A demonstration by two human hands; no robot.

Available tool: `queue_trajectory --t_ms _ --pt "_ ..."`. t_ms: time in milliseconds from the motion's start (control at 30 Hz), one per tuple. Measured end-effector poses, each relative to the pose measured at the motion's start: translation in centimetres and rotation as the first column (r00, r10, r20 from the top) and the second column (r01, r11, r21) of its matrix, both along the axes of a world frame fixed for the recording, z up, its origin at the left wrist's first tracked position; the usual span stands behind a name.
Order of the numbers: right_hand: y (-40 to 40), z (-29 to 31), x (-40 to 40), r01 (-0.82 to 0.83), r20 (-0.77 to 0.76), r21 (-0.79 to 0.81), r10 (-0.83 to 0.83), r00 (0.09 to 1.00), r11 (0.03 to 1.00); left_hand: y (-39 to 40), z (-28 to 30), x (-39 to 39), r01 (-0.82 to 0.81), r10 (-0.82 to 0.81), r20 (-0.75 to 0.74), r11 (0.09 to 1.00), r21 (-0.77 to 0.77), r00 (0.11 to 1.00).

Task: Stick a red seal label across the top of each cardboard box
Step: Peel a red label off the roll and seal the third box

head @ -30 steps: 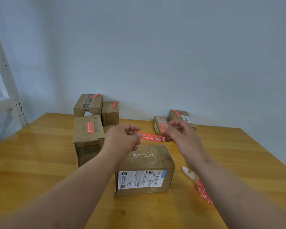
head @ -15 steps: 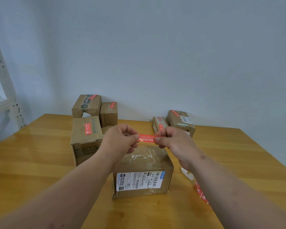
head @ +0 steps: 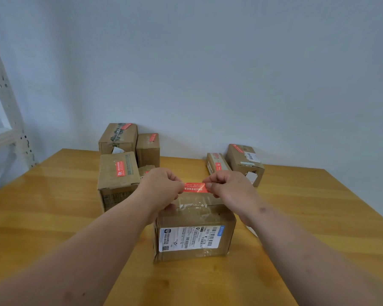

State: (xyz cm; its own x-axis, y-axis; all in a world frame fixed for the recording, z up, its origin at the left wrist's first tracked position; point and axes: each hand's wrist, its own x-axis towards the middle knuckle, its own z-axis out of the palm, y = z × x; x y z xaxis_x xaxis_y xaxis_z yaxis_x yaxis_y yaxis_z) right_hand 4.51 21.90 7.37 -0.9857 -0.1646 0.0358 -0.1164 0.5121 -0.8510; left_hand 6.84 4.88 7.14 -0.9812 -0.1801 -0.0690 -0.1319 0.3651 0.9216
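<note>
Red seal label (head: pixel 194 187) lower than before, pinched between both hands, perhaps touching box (head: pixel 195 230).

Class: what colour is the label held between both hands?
Red label with pale print, clearest in the head view.

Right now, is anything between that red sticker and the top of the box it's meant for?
Nothing visible. The red seal label, pinched by the left hand and right hand, hangs over the box top.

"BA4A" handwritten on the far right box's white label (head: pixel 251 156).
</note>
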Motion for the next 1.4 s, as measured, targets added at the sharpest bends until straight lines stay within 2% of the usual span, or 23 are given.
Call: queue_trajectory --t_ms 167,400,667,767,900,1133,1400 --pt "0.0 0.0 -0.2 0.012 -0.030 0.070 -0.010 0.999 0.998 0.0 0.0 -0.2 0.018 -0.017 0.031 1.000 -0.010 0.999" --pt "-0.3 -0.6 -0.7 0.051 -0.040 0.228 -0.043 0.998 0.972 -0.2 -0.5 -0.2 0.022 -0.022 0.000 0.998 -0.062 1.000" --pt "-0.6 -0.7 -0.8 0.037 -0.035 0.365 -0.026 0.999 0.930 -0.4 -1.2 -0.3 -0.020 0.006 -0.050 0.959 -0.284 0.999" --pt "-0.6 -0.6 -0.8 0.053 -0.022 0.369 -0.048 0.999 0.928 -0.6 -1.2 -0.3 -0.023 0.007 -0.050 0.941 -0.337 0.999" --pt "-0.9 -0.6 -0.9 0.061 -0.043 0.461 -0.047 0.998 0.885 -0.5 -1.3 -0.4 -0.009 -0.006 -0.035 0.917 -0.398 0.999" --pt "-1.4 -0.7 -1.1 0.059 -0.044 0.537 -0.041 0.998 0.842 -0.5 -1.7 -0.7 -0.001 -0.001 -0.004 0.904 -0.428 1.000" --pt "-1.5 -0.4 -1.2 0.024 0.007 0.533 -0.033 0.999 0.845 -0.3 -1.8 -0.9 0.015 -0.003 0.028 0.894 -0.448 1.000"
